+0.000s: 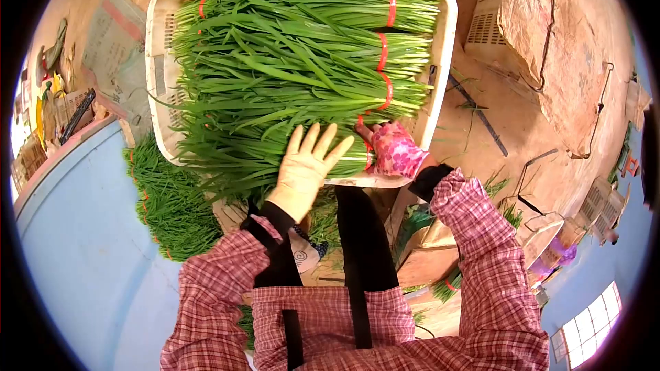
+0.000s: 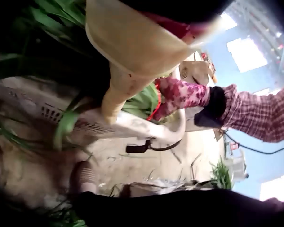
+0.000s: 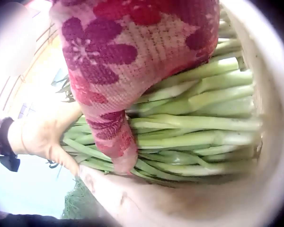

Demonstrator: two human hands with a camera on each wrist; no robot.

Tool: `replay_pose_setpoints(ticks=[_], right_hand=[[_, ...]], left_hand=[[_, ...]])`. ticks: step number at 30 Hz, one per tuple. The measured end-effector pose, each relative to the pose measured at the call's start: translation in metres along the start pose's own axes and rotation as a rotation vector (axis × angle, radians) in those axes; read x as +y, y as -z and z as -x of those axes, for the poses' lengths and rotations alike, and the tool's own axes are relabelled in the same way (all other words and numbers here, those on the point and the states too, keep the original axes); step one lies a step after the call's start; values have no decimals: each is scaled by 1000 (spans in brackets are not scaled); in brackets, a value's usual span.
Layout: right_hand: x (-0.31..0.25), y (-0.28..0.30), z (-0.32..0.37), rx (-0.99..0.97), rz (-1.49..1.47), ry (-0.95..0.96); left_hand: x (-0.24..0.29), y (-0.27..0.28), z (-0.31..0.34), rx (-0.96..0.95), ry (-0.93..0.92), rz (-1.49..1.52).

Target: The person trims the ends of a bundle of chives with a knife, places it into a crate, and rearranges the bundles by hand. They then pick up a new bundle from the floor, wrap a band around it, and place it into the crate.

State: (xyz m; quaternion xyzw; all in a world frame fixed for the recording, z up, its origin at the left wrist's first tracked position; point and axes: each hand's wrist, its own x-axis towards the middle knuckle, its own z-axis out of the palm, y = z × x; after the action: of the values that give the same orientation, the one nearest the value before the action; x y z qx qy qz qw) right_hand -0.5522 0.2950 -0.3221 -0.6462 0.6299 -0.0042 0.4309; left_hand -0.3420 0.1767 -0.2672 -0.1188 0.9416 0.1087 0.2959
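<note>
Several bundles of garlic chives (image 1: pixel 289 41) lie side by side in a white plastic crate (image 1: pixel 445 55), each tied with a red band (image 1: pixel 392 7) near its pale cut ends. My left hand (image 1: pixel 302 172), in a cream rubber glove, lies with spread, straight fingers on the leaves of the nearest bundle (image 1: pixel 254 154). My right hand (image 1: pixel 399 152), in a pink flowered glove, grips that bundle at its stalk end, beside the red band. In the right wrist view its thumb (image 3: pixel 118 146) presses over the pale stalks (image 3: pixel 194 137); the other fingers are mostly hidden.
More chives (image 1: pixel 172 199) are piled at the left, below the crate, beside a blue surface (image 1: pixel 82 220). A paper-covered crate (image 1: pixel 522 34) stands on the floor at the right, near a dark strip (image 1: pixel 481 117). A brown box (image 1: pixel 426 254) sits by my legs.
</note>
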Motion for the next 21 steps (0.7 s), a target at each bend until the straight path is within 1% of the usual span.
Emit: replay_pose_setpoints(ticks=[1,2,3,4,5,6,7,8,9,10,11,12,14,15,16,18,20,21], right_hand=[[1,7,-3,-5,-18,17],[0,13,-4,-9,-40,29],[-7,28,-4,-54,-78,-9],[-11,38,-4,-92,-49,-29],[-14,45,-5,-128,-18,-48],[-16,48,-4,-169,9,-69],[-13,43,-3,-119,12,-48],[-10,38,-5,-117,-8,-21],[-8,39,-8,-113,-20,4],[-6,40,-9,-113,-33,29],[-5,40,-8,-151,-63,4],[-9,53,-8,-209,-112,-17],[0,61,-6,-254,-211,-13],[4,62,-10,-341,-208,-54],[8,57,-15,-349,-225,-39],[12,48,-25,-433,-118,-99],[19,40,-27,-418,-177,-86],[18,43,-24,-400,-265,-100]], left_hand=[[-7,11,-2,-59,20,3],[-16,-24,-2,201,54,-43],[-23,-12,-3,149,44,-28],[-32,3,-3,101,43,-15],[-38,3,-4,133,8,-25],[-39,0,-4,120,3,-4],[-40,-4,-4,106,-4,16],[-40,-5,-4,98,-14,35],[-41,0,-6,33,-29,53],[-42,4,-8,33,-37,84],[-43,7,-7,28,-43,113],[-46,9,-4,18,-38,142],[-50,8,2,64,-41,244],[-52,6,5,94,-49,264],[-55,2,7,128,-57,276],[-59,-9,7,105,-62,300],[-51,-23,1,98,-23,246],[-53,-26,2,139,-40,287]])
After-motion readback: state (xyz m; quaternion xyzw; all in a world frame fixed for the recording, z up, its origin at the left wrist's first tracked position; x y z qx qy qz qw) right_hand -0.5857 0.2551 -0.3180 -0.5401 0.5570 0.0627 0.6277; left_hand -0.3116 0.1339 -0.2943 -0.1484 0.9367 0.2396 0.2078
